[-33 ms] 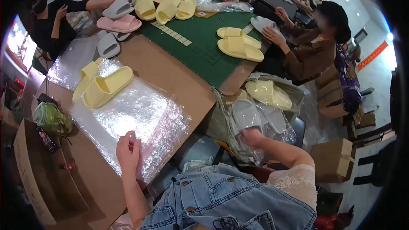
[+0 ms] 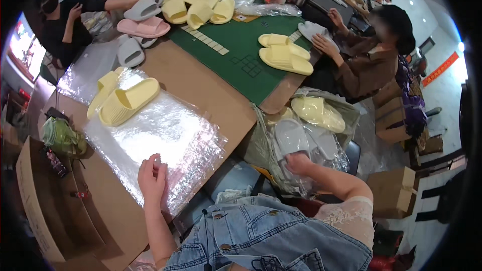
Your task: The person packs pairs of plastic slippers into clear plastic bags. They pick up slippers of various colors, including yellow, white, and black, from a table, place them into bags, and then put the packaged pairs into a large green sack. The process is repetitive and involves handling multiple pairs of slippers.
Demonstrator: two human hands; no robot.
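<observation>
"Where are the slippers from your hands?"

"Two grey slippers (image 2: 290, 138) in clear wrapping lie to the right, just beyond my right hand (image 2: 299, 164), at their near end. Its fingers are hidden; I can't tell what they grip."

"And the left hand (image 2: 152, 178)?"

"Half-open, fingers loosely bent, at the near side of one stack of clear plastic (image 2: 165, 130). Two yellow slippers (image 2: 119, 113) sit on its far left."

"Any farther off?"

"Two pale-yellow ones (image 2: 285, 61) on one green mat (image 2: 241, 83), far right."
</observation>
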